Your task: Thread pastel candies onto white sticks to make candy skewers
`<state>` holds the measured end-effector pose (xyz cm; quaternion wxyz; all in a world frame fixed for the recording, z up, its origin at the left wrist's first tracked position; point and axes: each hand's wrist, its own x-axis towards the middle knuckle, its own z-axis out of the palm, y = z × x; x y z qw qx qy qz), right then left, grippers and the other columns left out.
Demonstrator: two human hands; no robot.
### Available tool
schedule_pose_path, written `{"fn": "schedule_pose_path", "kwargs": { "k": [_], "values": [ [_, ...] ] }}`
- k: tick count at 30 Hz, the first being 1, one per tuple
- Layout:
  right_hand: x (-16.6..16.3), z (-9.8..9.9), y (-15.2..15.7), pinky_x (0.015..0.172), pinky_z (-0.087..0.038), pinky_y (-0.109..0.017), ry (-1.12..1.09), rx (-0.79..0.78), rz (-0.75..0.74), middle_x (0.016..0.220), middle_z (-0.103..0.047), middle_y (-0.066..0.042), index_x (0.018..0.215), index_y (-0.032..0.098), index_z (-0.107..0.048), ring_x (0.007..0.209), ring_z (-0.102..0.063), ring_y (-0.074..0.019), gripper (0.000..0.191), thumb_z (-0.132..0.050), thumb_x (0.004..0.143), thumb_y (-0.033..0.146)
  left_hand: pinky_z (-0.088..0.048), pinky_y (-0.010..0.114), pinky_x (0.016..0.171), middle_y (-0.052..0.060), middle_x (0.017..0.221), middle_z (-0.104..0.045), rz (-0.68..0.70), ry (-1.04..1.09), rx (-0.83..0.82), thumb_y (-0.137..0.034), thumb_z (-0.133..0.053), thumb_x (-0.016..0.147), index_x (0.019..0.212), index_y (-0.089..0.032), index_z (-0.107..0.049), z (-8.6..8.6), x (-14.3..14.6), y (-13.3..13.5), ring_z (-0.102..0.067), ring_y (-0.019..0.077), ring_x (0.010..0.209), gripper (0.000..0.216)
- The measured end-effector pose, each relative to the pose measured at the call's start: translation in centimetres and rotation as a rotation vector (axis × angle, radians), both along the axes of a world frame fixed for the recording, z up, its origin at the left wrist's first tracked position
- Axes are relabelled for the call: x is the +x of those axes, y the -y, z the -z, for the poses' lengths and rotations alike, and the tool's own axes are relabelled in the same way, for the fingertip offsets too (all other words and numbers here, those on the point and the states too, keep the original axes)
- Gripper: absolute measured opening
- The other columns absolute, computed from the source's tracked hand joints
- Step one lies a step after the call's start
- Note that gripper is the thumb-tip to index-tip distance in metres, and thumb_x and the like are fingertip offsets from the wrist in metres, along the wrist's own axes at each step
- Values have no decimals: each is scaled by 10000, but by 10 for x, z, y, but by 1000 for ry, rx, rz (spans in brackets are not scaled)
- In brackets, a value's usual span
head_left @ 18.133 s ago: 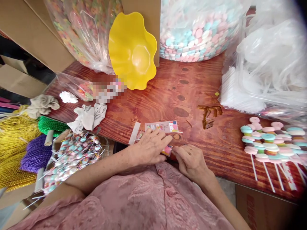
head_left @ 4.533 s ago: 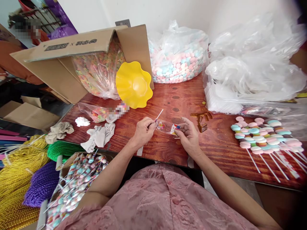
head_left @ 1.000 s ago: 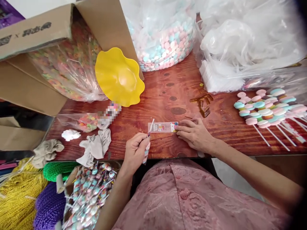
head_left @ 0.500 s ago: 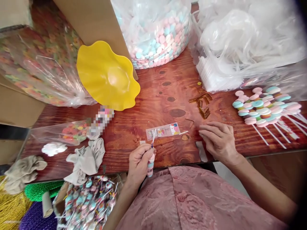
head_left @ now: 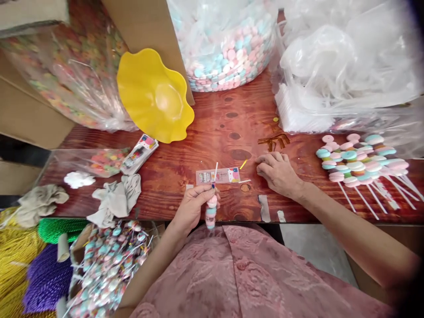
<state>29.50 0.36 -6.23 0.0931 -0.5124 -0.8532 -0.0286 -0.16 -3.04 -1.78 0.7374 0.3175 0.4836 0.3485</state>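
Note:
My left hand (head_left: 194, 205) is closed around a wrapped marshmallow stick (head_left: 211, 212), a stack of pink, blue and white pieces held with its white stick pointing up and away. Its clear wrapper is gathered at my thumb and fingertips. My right hand (head_left: 280, 174) is palm down over the table with loosely bent fingers, partly covering a small pile of gold twist ties (head_left: 273, 142). Left of its fingertips lies a single yellow twist tie (head_left: 244, 164). Between my hands, a clear printed packet (head_left: 227, 176) lies flat.
Unwrapped marshmallow sticks (head_left: 357, 161) lie at right, below a box of clear bags (head_left: 298, 112). A yellow wavy bowl (head_left: 155, 97) and a marshmallow bag (head_left: 228, 62) stand behind. Cloth gloves (head_left: 115, 198) lie left; a box of wrapped sticks (head_left: 112, 260) sits below the table edge.
My right hand has moved left and away from me, over the twist ties. My left hand keeps its hold, with the marshmallow stick turned more upright. The whole view has shifted slightly.

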Motion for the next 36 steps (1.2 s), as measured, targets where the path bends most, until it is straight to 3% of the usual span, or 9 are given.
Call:
{"fn": "schedule_pose_path", "kwargs": {
  "k": [4,8,12,18,24,27,30,34,36],
  "values": [
    [-15,-9,23,853,-358,-459,-129,88,16,1086,-660,-93,853,208,-651,1007,-503,-268,215,-448,902,156,-435,221,509,32,747,-610,31,-160,166,-413,-743,759,720,-152,-711,-8,-6,14,-519,88,564,266],
    [-29,-13,47,855,-418,-436,-410,138,110,1018,-646,-87,922,229,-651,965,-548,-243,192,-460,932,209,-412,212,501,48,794,-586,253,-234,384,-391,-647,854,675,-155,-683,-17,1,24,-509,92,604,299],
    [-33,-3,21,829,-429,-402,-363,67,40,1036,-652,-83,966,231,-691,939,-543,-227,237,-455,954,229,-417,201,537,40,702,-550,403,-248,522,-339,-594,892,606,-146,-630,-16,6,24,-504,97,631,347],
    [-28,1,-45,895,-375,-425,-171,-16,-131,1198,-610,-86,995,261,-735,1056,-483,-257,203,-548,916,258,-334,170,370,-14,663,-493,248,-167,283,-424,-663,838,625,-142,-593,-16,-5,31,-405,36,440,360],
    [-36,6,-64,779,-380,-388,-98,-23,-120,982,-642,-114,824,178,-657,896,-492,-240,177,-494,890,169,-346,172,340,-34,552,-495,68,-179,197,-486,-712,776,657,-141,-614,-11,-32,36,-414,47,379,378],
    [-37,2,-51,755,-414,-390,-146,9,-62,832,-630,-108,768,178,-625,806,-518,-231,179,-481,870,150,-366,184,373,-13,584,-533,32,-215,242,-455,-697,795,677,-147,-668,-4,-39,36,-446,57,411,332],
    [-43,-13,-15,789,-482,-375,-447,49,-8,851,-657,-76,807,202,-640,823,-593,-208,184,-494,919,214,-480,226,510,38,721,-629,45,-254,357,-378,-669,833,710,-167,-721,-3,-32,33,-566,102,558,249],
    [-65,-33,47,716,-542,-334,-774,-102,-17,896,-698,-27,939,263,-682,812,-670,-184,113,-581,907,221,-532,336,912,113,1188,-665,227,-269,753,-256,-597,891,856,-190,-758,-9,-6,27,-655,193,997,177],
    [-75,-36,70,680,-552,-316,-820,-141,-70,874,-709,-4,936,288,-684,787,-685,-173,164,-573,904,171,-503,360,979,137,1296,-619,344,-289,945,-216,-538,920,873,-169,-738,-10,7,23,-629,210,1093,211]
  ]
}}
